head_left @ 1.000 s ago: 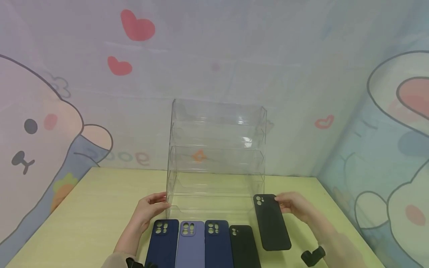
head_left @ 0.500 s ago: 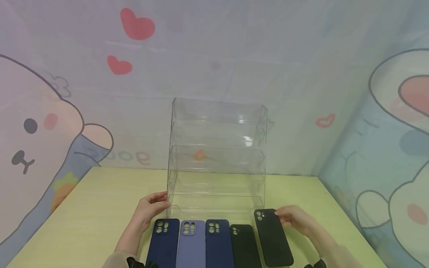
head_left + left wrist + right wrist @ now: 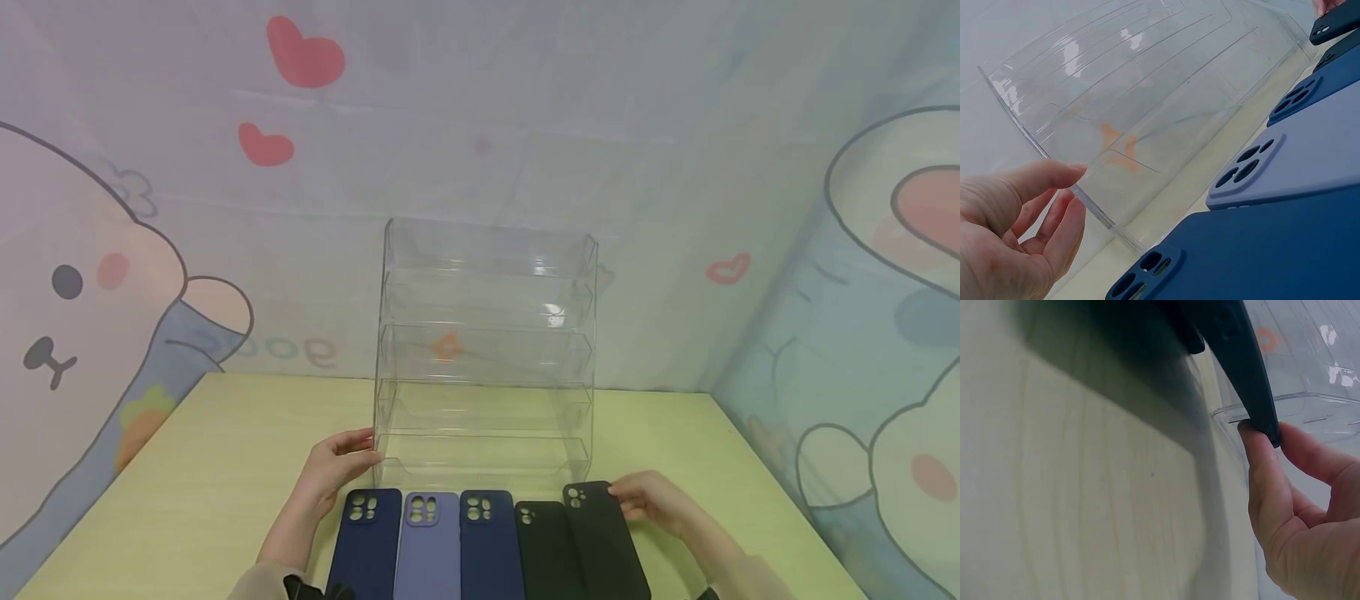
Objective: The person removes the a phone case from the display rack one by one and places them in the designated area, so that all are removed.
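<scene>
A clear tiered acrylic display rack (image 3: 483, 358) stands upright near the middle. My left hand (image 3: 333, 469) holds its lower left side edge, thumb in front and fingers behind, as the left wrist view shows. My right hand (image 3: 660, 504) pinches the upper right corner of a black phone case (image 3: 606, 537) between thumb and fingers. In the right wrist view, a shadow shows on the table beneath this case (image 3: 1244, 369). Its left edge lies against or over another black phone case (image 3: 549, 550); contact is hard to tell.
Along the rack's front lie a dark blue phone case (image 3: 365, 550), a lilac one (image 3: 429, 554) and a second dark blue one (image 3: 491, 550). The pale wooden table (image 3: 225, 483) ends behind at a cartoon-printed cloth backdrop (image 3: 480, 125).
My right hand has lowered the black phone case toward the front and then shifted it left, up to the neighbouring black one. The left hand has stayed on the rack.
</scene>
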Demonstrator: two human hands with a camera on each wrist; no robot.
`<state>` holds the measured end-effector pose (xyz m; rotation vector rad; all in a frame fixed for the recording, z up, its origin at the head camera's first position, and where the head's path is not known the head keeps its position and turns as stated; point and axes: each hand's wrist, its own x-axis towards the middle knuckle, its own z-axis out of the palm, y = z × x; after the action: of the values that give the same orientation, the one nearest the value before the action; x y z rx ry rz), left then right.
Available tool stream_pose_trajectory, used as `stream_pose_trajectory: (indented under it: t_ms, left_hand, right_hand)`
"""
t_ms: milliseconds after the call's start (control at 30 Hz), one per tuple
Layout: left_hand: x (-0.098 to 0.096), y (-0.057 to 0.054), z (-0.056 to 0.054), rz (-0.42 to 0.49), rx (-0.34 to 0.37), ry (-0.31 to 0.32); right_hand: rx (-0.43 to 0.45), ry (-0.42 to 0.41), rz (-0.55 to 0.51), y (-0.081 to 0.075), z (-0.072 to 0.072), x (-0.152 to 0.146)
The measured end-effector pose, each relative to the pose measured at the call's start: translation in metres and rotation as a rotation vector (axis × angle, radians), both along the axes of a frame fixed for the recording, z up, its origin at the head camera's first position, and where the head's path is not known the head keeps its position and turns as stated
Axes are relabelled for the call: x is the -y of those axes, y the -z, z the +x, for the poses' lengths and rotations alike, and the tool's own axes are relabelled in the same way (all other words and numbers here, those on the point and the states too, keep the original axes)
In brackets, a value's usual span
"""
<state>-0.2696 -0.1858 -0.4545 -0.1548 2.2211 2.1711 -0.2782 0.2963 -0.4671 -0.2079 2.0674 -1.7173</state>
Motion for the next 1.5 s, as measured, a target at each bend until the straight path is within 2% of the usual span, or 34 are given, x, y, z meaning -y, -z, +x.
stream_pose_trajectory:
  t_ms: [367,767,933,1200,1500]
  left_hand:
    - [0.000,-0.001,0.001,0.000,-0.004,-0.002]
    - [-0.001,-0.002,0.002,-0.003,-0.009,0.000]
    - [0.000,-0.003,0.003,-0.011,-0.010,-0.001]
    - [-0.001,-0.004,0.004,-0.008,-0.013,0.000]
    - [0.000,-0.003,0.001,-0.008,0.002,-0.012]
  right_hand:
    - [0.022,0.047,0.054,0.002,0.002,0.003]
    - [0.043,0.057,0.131,0.005,0.008,0.002]
    - [0.005,0.087,0.178,0.000,0.012,0.006]
    - [-0.083,0.148,0.321,-0.010,0.018,0.014]
    - [-0.126,0.095,0.382,-0.011,0.019,0.009]
